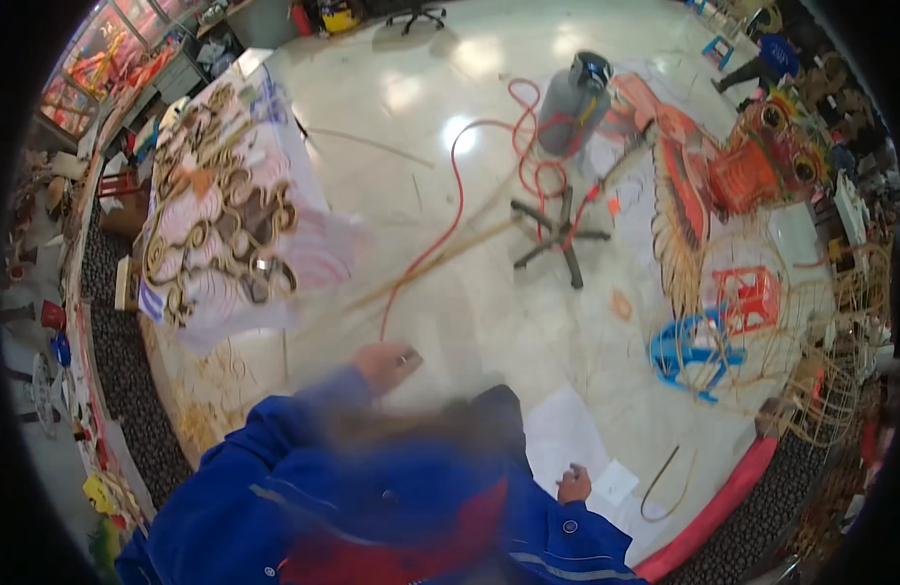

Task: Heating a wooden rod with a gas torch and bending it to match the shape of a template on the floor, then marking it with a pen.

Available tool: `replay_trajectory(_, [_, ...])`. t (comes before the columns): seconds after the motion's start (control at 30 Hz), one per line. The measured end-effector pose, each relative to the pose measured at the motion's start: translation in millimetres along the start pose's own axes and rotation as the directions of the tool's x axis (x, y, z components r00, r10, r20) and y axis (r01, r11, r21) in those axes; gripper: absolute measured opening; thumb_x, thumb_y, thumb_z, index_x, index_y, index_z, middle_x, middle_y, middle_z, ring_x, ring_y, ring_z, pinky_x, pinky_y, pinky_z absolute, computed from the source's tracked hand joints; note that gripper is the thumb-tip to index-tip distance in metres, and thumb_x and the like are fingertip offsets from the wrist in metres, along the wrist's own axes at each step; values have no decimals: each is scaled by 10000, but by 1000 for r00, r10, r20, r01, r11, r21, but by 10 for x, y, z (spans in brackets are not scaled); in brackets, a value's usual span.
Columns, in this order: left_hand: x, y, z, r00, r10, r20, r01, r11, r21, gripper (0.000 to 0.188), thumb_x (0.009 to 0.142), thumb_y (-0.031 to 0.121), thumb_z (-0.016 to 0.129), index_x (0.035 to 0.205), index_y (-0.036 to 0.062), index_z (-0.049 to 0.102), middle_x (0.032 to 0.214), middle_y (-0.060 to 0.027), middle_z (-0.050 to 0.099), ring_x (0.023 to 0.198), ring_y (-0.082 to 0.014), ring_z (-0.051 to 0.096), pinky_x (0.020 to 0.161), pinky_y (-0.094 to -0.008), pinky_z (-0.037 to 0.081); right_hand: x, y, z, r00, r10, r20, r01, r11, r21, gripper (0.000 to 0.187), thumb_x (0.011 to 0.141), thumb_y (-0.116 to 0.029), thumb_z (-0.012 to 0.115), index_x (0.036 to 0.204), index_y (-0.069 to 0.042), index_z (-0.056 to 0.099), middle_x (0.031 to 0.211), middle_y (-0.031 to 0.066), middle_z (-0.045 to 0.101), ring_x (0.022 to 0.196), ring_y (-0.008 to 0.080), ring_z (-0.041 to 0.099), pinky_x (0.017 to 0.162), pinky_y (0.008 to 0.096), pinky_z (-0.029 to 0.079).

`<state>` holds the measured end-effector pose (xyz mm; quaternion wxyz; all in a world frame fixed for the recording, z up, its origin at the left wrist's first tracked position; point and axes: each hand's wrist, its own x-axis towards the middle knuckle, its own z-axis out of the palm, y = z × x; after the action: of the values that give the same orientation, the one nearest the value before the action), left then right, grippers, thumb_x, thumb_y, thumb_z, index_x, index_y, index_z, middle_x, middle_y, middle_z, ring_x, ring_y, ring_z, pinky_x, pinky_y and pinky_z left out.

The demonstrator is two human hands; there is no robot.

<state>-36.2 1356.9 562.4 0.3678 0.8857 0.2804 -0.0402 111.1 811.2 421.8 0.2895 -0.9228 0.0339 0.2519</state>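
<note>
My left hand (383, 368) is out in front of my body, fingers curled closed. A small dark spot shows at its fingertips, and I cannot make out what it is. A red hose (457, 190) runs across the floor and meets the picture just above this hand. Long thin bamboo strips (440, 255) lie beyond it, blurred. Low on my right, my right hand (573, 484) hangs with loosely bent fingers slightly apart and nothing visible in them. Beneath and beside it are white paper sheets (617, 482) and a bent strip (661, 487) on the floor.
A grey gas cylinder (570, 105) stands ahead, near a black star-shaped chair base (564, 236). Curled frame pieces cover a patterned sheet (318, 244) at left. Blue stool (698, 353), red stool (747, 298), wire-like frame (830, 361) and painted bird figure (682, 195) fill the right.
</note>
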Motion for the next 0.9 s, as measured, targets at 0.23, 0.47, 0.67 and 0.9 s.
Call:
replay_trajectory(0.23, [2182, -201, -968, 972, 231, 42, -228, 972, -59, 222, 983, 303, 683, 1030, 94, 742, 921, -133, 723, 841, -311, 725, 743, -400, 575, 1319, -2287, 669, 993, -113, -43, 100, 966, -239, 280, 905, -155, 585, 1137, -66, 717, 873, 211, 743, 758, 381, 734, 742, 475, 588])
replay_trajectory(0.47, [3564, -1091, -2468, 993, -98, -66, 88, 986, -143, 339, 967, 356, 700, 1079, 38, 738, 942, -165, 756, 840, -309, 745, 738, -408, 581, 3413, -6705, 1647, 850, -502, 156, 515, 856, -48, 309, 966, -299, 652, 1166, -67, 695, 871, 184, 741, 831, 372, 730, 763, 471, 558])
replay_trajectory(0.67, [5207, -2177, -3190, 929, -262, -263, 246, 965, -91, 393, 1016, 367, 659, 1184, 18, 721, 1008, -161, 769, 889, -219, 754, 796, -353, 588, 4382, -10363, 2268, 581, -787, 209, 781, 611, 130, 304, 972, -348, 685, 1114, -79, 695, 775, 157, 717, 716, 334, 727, 651, 439, 560])
replay_trajectory(0.9, [8799, -2129, -4570, 985, -69, -159, -79, 637, -767, 479, 1113, 400, 491, 1300, -11, 652, 1085, -91, 736, 1005, -189, 705, 891, -305, 569, 5344, -12650, 3448, 393, -906, 157, 865, 422, 270, 297, 950, -302, 700, 1124, -67, 654, 788, 169, 699, 715, 355, 723, 636, 452, 573])
